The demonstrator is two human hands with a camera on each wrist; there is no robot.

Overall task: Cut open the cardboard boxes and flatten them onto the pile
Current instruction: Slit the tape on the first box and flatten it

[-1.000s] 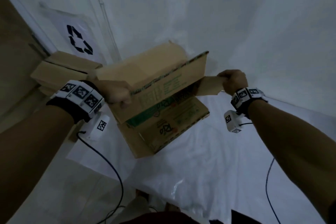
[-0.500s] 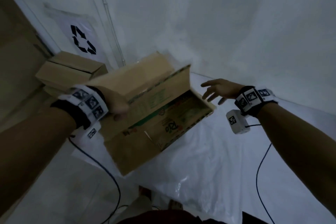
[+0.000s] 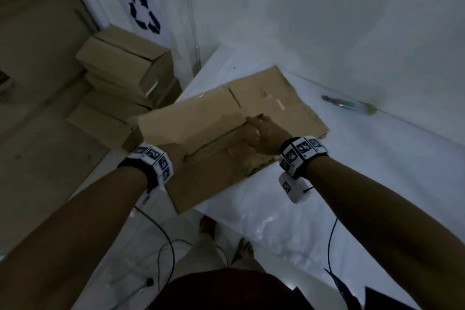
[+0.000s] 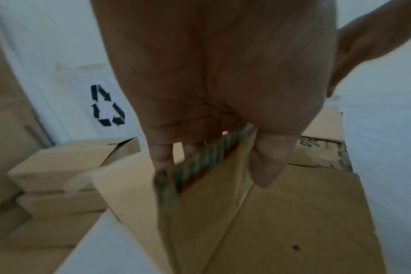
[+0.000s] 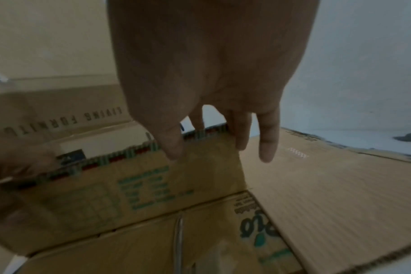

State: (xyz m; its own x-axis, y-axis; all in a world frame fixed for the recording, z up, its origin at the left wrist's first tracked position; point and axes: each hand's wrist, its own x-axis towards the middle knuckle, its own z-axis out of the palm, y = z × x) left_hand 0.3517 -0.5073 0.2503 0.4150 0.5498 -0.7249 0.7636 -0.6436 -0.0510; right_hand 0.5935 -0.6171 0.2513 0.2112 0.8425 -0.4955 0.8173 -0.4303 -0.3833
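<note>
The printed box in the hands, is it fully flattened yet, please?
Not fully: the printed box lies on the flat cardboard, but one panel still stands up, pinched by the left hand.

A flattened cardboard box [image 3: 221, 138] is held over a white-covered worktop [image 3: 352, 184], its near-left edge gripped by the left hand [image 3: 176, 156] and its upper flap touched by the right hand [image 3: 266, 136]. Stacked boxes [image 3: 120, 75] are seen left, below a recycling sign [image 3: 143, 9].
</note>
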